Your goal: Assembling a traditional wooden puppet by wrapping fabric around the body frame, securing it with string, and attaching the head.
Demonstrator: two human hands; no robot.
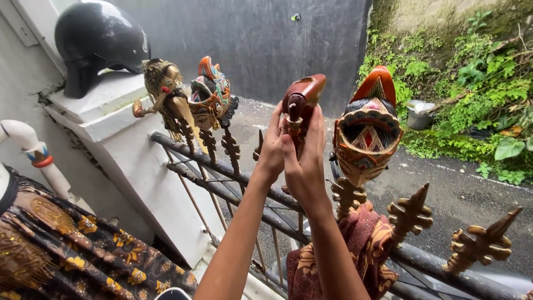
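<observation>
Both my hands are raised at a dark red wooden puppet head [304,93] that stands over the metal fence rail [233,173]. My left hand [271,149] cups it from the left, fingers up along its side. From the front and right, my right hand [306,162] wraps around its neck. The lower part of the head is hidden behind my fingers. Just to the right, a painted puppet head with a tall red and orange headdress [367,126] sits on a fence spike, with a batik cloth body [361,250] below it.
Another painted puppet head [214,95] and a golden puppet figure [162,82] perch on the fence to the left. A black helmet [100,34] rests on a white pillar [127,144]. A batik-dressed puppet [66,244] lies at lower left. Gold spikes [482,240] line the rail; road and plants [477,83] beyond.
</observation>
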